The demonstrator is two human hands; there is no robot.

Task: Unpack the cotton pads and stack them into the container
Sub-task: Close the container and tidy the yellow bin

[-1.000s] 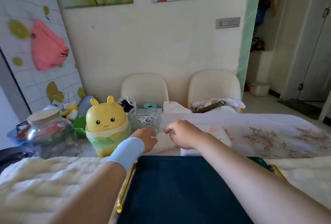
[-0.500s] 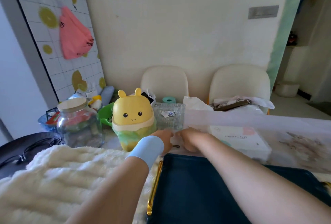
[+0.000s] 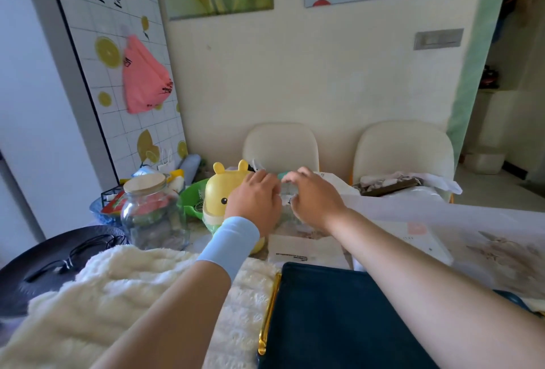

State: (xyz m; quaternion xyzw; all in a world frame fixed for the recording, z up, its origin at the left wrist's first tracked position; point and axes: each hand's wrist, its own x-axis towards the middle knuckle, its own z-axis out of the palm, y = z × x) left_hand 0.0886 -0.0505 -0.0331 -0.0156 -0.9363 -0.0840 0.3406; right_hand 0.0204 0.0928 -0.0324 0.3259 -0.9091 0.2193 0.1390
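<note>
A clear, textured container (image 3: pixel 285 202) stands at the back of the table, mostly hidden by my hands. My left hand (image 3: pixel 256 202), with a light blue wristband, curls around its left side. Its right side is held by my right hand (image 3: pixel 313 199). A flat white pack (image 3: pixel 305 247) with small print lies on the table just in front of the hands. To its right sits a white box (image 3: pixel 415 237) with a pink mark. No loose cotton pads show.
A yellow bunny-shaped bin (image 3: pixel 217 191) stands directly left of the container, touching my left hand. Further left are a glass jar (image 3: pixel 153 215) and a green bowl (image 3: pixel 193 199). A dark blue tray (image 3: pixel 339 318) with a gold handle lies near me, beside a cream fluffy blanket (image 3: pixel 103 295).
Both hands have left the flat white pack and moved forward and up to the clear container. The view has shifted to the left.
</note>
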